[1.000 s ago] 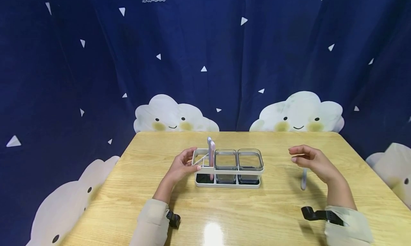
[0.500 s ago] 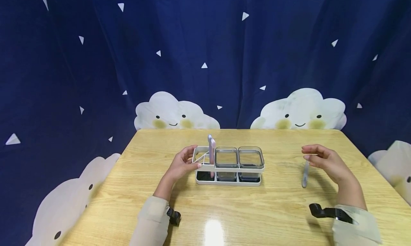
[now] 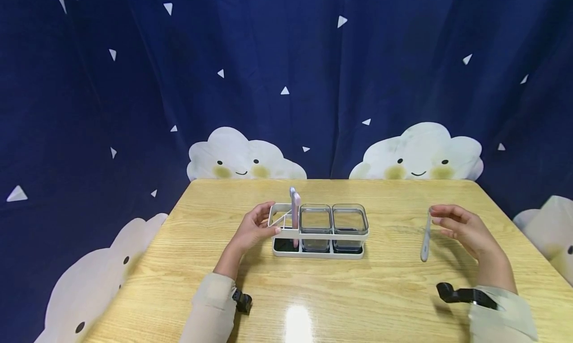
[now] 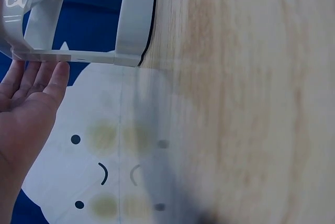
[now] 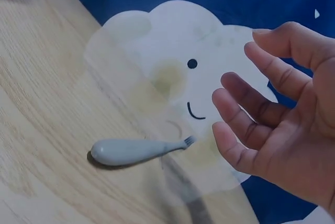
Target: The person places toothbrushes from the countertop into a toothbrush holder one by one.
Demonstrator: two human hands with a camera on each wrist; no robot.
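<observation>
Left hand (image 3: 250, 229) rests against the left end of the white rack (image 3: 320, 253), fingers (image 4: 46, 75) straight and touching the rack's rim, nothing gripped. Right hand (image 3: 463, 228) is well off to the right, loose and spread, fingers (image 5: 246, 116) lightly bent, holding nothing; its fingertips are just beside the upper end of a grey toothbrush (image 3: 425, 239) (touching or not, cannot tell from the head view; the right wrist view shows a gap between bristles and fingers). The toothbrush lies flat on the wooden table (image 3: 322, 293), well apart from the rack, handle end toward the person. The two hands are far apart, with the rack between them but nearer the left one. The rack sits mid-table with two clear square cups (image 3: 333, 223) in its middle and right compartments; a pink toothbrush (image 3: 294, 211) stands upright at the left compartment, by the divider. Beige sleeves (image 3: 210, 308) on both arms, black wrist mounts (image 3: 461, 294) at the cuffs. Behind the table hangs a dark blue curtain (image 3: 313, 74) with white triangles and smiling clouds (image 3: 416, 154).
</observation>
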